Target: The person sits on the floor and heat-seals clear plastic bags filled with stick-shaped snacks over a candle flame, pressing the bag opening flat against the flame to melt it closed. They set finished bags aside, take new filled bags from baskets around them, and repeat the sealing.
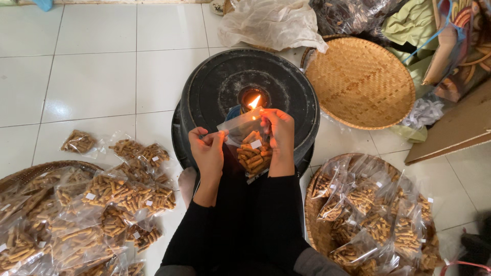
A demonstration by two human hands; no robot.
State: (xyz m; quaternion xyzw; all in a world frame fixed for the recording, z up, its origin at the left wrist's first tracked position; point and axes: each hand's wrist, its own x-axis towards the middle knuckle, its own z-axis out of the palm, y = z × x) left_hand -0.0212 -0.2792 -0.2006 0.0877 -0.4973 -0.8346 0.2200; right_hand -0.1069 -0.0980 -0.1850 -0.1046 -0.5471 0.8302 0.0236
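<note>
With both your left hand (207, 151) and right hand (279, 133) pinching the snack bag (250, 148), holding it too near the flame (254, 102) could burn a hole.

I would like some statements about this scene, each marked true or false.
1. Both hands hold one clear bag of stick snacks. True: the left hand and the right hand grip its top edge.
2. The flame is out. False: it burns, just above the bag's top edge.
3. The flame sits at the middle of a black round lid. True.
4. The woven tray behind the lid is full of bags. False: it holds none.
5. Filled bags lie on both sides of the person. True: a pile on one side, a basket on the other.
</note>
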